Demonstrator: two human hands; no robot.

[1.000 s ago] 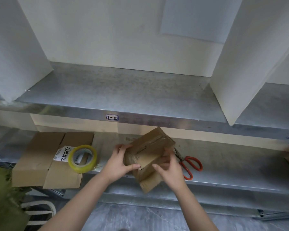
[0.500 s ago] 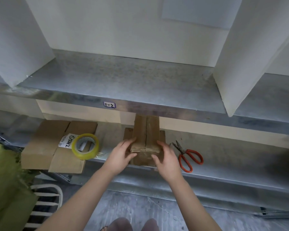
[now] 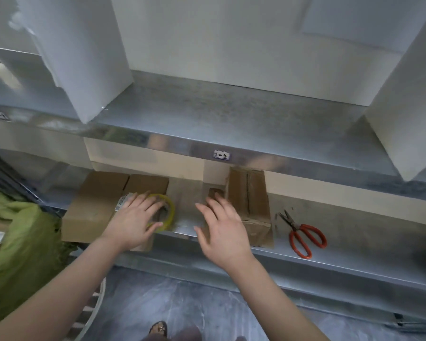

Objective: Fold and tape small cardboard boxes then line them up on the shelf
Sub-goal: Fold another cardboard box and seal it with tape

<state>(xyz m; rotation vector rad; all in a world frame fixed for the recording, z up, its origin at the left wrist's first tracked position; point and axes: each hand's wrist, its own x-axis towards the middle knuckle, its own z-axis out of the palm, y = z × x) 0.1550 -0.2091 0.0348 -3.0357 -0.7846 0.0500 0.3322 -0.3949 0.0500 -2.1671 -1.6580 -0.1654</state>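
Well off to the right of the right hand [image 3: 223, 233], red-handled scissors [image 3: 295, 227] lie flat on the lower shelf [image 3: 354, 232], blades pointing toward the back. Above both hands the upper shelf [image 3: 231, 114] juts forward with a small label [image 3: 221, 155] on its front edge, and its lip hides the far end of the folded cardboard box [image 3: 253, 200]. White dividers stand on that upper shelf, one up and to the left of the left hand [image 3: 84, 57] and one far to the right [image 3: 403, 119]. Under and to the left of the left hand [image 3: 133, 223] is a stack of flat cardboard [image 3: 96, 200]; farther left is a heap of green cloth [image 3: 22, 230], and below the forearms is the grey floor [image 3: 170, 303]. The box sits on the lower shelf, just beyond and to the right of the right hand, top flaps closed along a centre seam. The right hand is spread wide, fingers straight and apart, grasping nothing; it covers the box's near left corner, and I cannot tell whether the fingertips touch it. The left hand lies flat with fingers stretched across the yellow tape roll [image 3: 172, 211], which rests on the flat cardboard; the thumb sits at the roll's near rim, and the hand is not closed around it. A bare strip of shelf separates the two hands.
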